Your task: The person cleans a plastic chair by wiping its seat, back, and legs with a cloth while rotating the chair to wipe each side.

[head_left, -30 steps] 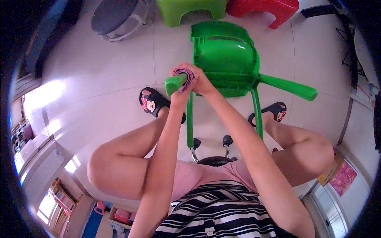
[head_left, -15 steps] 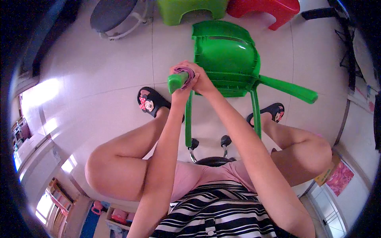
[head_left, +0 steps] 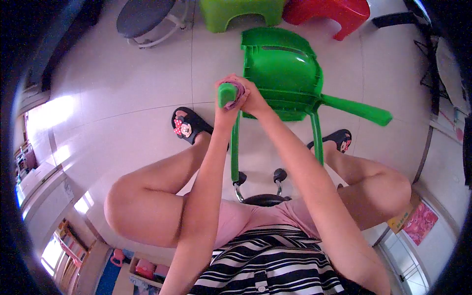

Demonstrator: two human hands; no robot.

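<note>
A green plastic chair (head_left: 282,71) lies tipped over on the floor between my feet. One of its legs (head_left: 227,93) points up toward me, wrapped in a purple cloth (head_left: 239,94). My left hand (head_left: 224,110) is closed round the cloth from the near left side. From the right, my right hand (head_left: 252,98) is closed on the same cloth, its fingers touching my left hand. Another green leg (head_left: 356,109) sticks out to the right, and two more reach toward me.
A grey round stool (head_left: 144,17), a light green stool (head_left: 241,12) and a red stool (head_left: 330,12) stand at the far side. My slippered feet are beside the chair. Black casters (head_left: 280,175) show below me. An open box (head_left: 147,268) sits at lower left.
Both hands and the wrapped leg have shifted slightly to the right, and the leg's end now faces me more directly. The grip remains closed.
</note>
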